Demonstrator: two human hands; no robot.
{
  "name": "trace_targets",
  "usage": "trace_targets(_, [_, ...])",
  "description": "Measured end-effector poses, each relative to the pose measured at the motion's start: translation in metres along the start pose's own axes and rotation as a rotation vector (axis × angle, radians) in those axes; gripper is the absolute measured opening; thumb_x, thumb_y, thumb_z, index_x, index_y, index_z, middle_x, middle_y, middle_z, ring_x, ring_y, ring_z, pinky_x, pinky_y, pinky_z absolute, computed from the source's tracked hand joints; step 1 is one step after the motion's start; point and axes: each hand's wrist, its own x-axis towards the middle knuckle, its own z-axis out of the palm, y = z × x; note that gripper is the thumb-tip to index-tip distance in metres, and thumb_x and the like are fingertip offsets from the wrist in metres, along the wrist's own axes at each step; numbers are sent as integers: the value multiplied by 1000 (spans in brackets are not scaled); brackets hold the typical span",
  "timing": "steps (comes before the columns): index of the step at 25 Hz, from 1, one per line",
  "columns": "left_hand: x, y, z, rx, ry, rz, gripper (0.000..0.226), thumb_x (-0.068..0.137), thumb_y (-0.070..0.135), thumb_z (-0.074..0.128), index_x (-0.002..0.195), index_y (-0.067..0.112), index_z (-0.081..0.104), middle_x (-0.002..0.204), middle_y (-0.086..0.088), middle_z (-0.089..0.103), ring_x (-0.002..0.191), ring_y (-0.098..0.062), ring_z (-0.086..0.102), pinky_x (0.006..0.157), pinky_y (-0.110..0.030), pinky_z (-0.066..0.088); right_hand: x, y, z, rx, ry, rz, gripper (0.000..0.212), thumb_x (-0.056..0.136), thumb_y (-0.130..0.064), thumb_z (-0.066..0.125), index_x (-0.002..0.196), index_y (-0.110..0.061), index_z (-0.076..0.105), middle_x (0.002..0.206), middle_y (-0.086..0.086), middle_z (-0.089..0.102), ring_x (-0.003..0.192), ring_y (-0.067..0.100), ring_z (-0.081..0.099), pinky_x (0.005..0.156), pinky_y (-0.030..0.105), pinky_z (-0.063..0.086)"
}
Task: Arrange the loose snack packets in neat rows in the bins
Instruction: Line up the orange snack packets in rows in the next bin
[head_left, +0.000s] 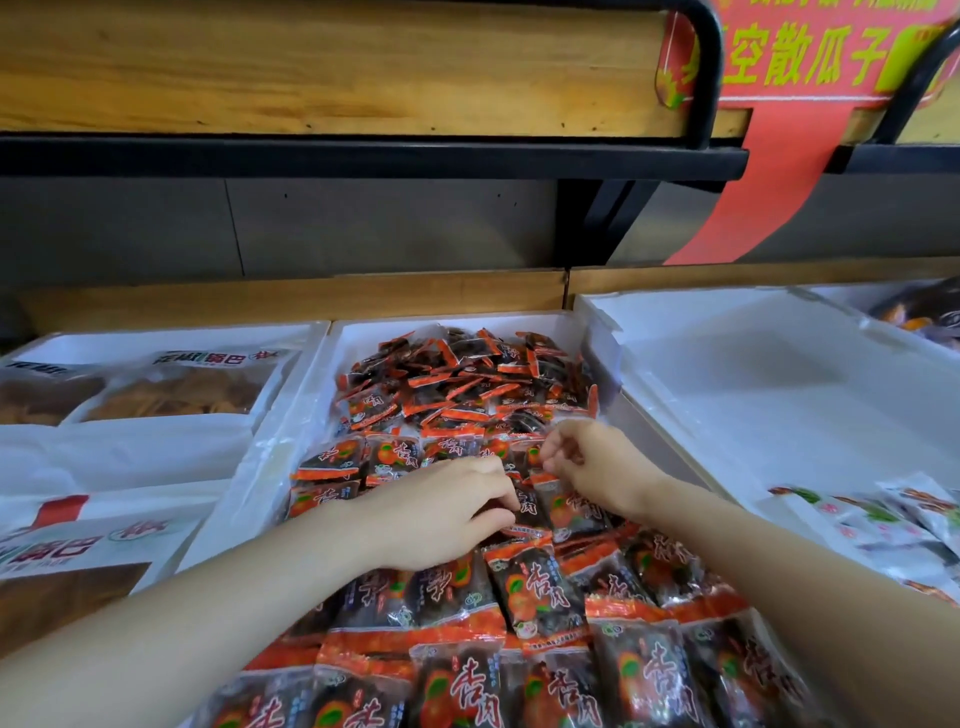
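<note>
A white foam bin (311, 395) in the middle holds several dark snack packets with orange-red ends. The near packets (540, 597) lie in rows, face up. The far packets (467, 379) lie in a loose heap. My left hand (441, 512) is over the middle rows, thumb and fingers pinching the edge of a packet (530, 512). My right hand (587, 462) hovers just to the right, fingers curled; whether it holds a packet is hidden.
On the left, a bin with large bags of brown crisps (171, 387). At the right a white bin (753, 374) with several pale packets (893, 525) in its near corner. A wooden shelf (311, 67) and red sign (810, 52) hang above.
</note>
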Motion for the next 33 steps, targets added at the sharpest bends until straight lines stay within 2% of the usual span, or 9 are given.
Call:
trace_targets(4, [23, -31, -14, -17, 160, -21, 24, 101, 34, 45, 117, 25, 61, 118, 10, 54, 115, -8, 48, 105, -34, 36, 28, -3, -8, -66, 57, -71, 23, 94, -20, 55, 116, -15, 58, 115, 2, 57, 106, 17, 56, 95, 28, 45])
trace_targets(8, [47, -89, -22, -39, 259, -248, 32, 97, 31, 56, 127, 21, 56, 132, 3, 52, 125, -17, 48, 108, -40, 37, 69, -9, -1, -152, -22, -10, 43, 95, -32, 52, 134, -13, 47, 135, 8, 49, 120, 23, 51, 97, 31, 42])
trace_targets(12, [62, -135, -13, -121, 187, -457, 51, 90, 35, 66, 136, 20, 50, 145, -3, 47, 131, -22, 46, 107, -38, 38, 95, -4, 19, -316, -142, 105, 45, 94, -34, 54, 129, -7, 49, 127, 13, 56, 114, 28, 54, 94, 35, 45])
trace_targets(17, [82, -149, -1, -156, 99, -507, 65, 86, 37, 71, 143, 22, 45, 149, -8, 44, 132, -26, 46, 106, -39, 40, 107, -1, 21, -402, -152, 101, 31, 93, -27, 58, 116, -7, 61, 112, 11, 65, 102, 28, 61, 91, 35, 47])
trace_targets(22, [87, -152, -11, -193, 162, -520, 64, 82, 14, 76, 140, 12, 49, 144, -12, 49, 131, -25, 49, 109, -36, 40, 113, -8, 6, -459, -22, 7, 20, 91, -3, 48, 95, -6, 67, 94, 13, 68, 79, 27, 61, 68, 28, 44])
trace_targets(25, [76, -146, -20, 30, 241, -545, 54, 88, 1, 66, 139, 14, 52, 135, -13, 57, 119, -29, 58, 98, -40, 48, 110, -17, -6, -396, 135, -55, 20, 92, -8, 49, 101, -13, 66, 95, 10, 69, 76, 25, 61, 66, 29, 47])
trace_targets(27, [68, -138, -28, 46, 432, -565, 46, 89, 4, 65, 133, 16, 58, 128, -10, 64, 111, -27, 63, 92, -38, 51, 107, -29, -9, -360, 273, -112, 20, 93, -17, 50, 106, -20, 65, 97, 5, 70, 79, 23, 64, 69, 33, 52])
trace_targets(30, [54, -119, -44, -443, 826, -564, 32, 83, 8, 74, 114, 10, 69, 111, -2, 70, 103, -19, 64, 93, -33, 49, 96, -65, -21, -110, 353, -202, 19, 94, -20, 53, 109, -15, 63, 100, 3, 68, 87, 20, 65, 77, 34, 54])
trace_targets(33, [36, -94, -59, -927, 909, -536, 19, 82, -2, 71, 91, 13, 65, 93, -5, 66, 82, -19, 60, 72, -31, 49, 79, -108, -33, 177, 156, -279, 15, 92, -23, 58, 103, -13, 63, 99, 0, 67, 88, 18, 65, 80, 30, 53])
